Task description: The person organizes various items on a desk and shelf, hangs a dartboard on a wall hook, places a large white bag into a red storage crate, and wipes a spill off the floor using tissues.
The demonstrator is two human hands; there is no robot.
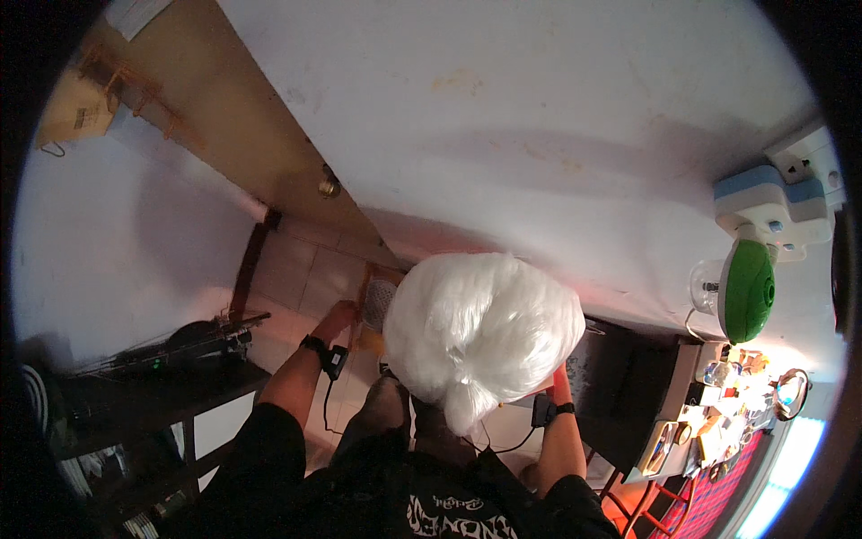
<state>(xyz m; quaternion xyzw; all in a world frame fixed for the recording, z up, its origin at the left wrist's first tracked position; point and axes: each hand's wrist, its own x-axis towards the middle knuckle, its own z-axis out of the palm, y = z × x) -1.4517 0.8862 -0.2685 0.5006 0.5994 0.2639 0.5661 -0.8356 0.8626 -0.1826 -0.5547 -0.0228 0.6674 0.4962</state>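
Note:
A large white plastic bag [481, 330], full and knotted at its near end, fills the middle of the view in front of my body. To its left, my left hand [340, 316] is beside a wooden-framed thing [367, 316] with a mesh-like round part; its fingers are too dark to tell whether they grip it. My right hand [560, 383] is at the bag's lower right side, mostly hidden behind it, next to a red edge. What that hand holds cannot be told. Black bands with small boxes and cables are on both wrists.
A dark table [623, 397] stands at the right, with a cluttered, brightly lit end [724, 411]. A green appliance [747, 290] hangs by the wall sockets. A brown door [269, 135] with a round knob is at upper left, a dark shelf [195, 391] at lower left.

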